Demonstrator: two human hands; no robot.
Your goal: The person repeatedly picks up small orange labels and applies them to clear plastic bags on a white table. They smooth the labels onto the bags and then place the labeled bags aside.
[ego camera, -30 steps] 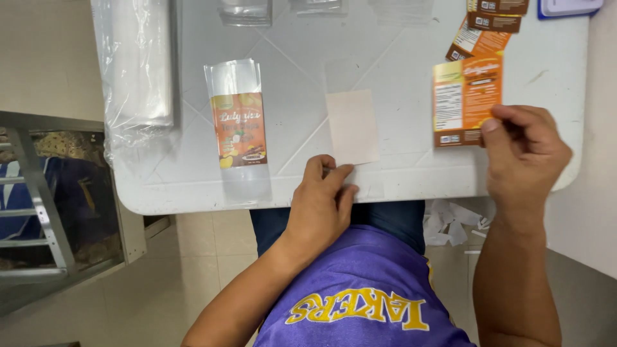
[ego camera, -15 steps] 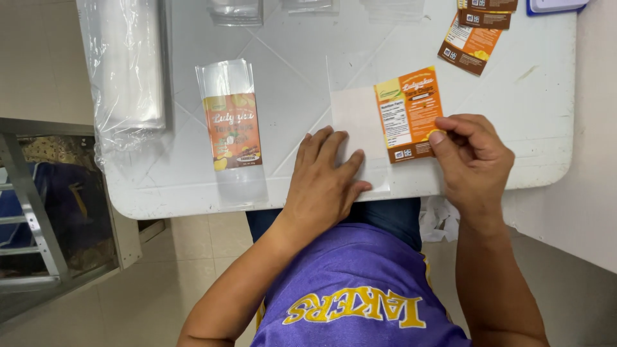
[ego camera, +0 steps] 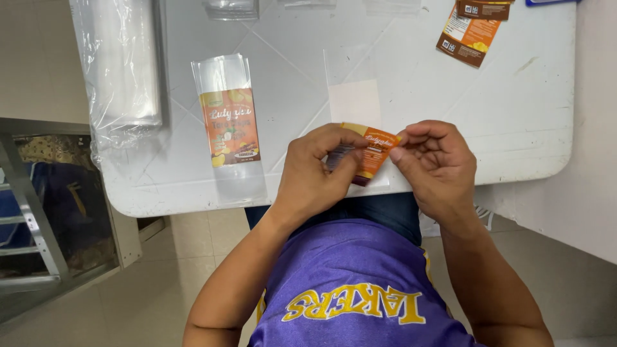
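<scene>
Both hands meet over the near edge of the white table (ego camera: pixel 533 115). My left hand (ego camera: pixel 315 173) and my right hand (ego camera: pixel 437 164) pinch the same orange and brown sticker label (ego camera: pixel 373 151), which is curled between the fingers just above the table. Under and behind the label lies a clear plastic bag with a white rectangle (ego camera: pixel 353 99) showing in it. To the left a clear bag bearing an orange label (ego camera: pixel 230 125) lies flat on the table, apart from both hands.
A wrapped stack of clear plastic bags (ego camera: pixel 122 71) lies at the table's left end. More orange and brown labels (ego camera: pixel 469 38) sit at the far right corner. Several clear bags (ego camera: pixel 231 8) line the far edge. A metal shelf frame (ego camera: pixel 32 212) stands left below the table.
My right hand brought the orange label from the right side to the near edge at centre. My left hand left the table and took hold of the label too.
</scene>
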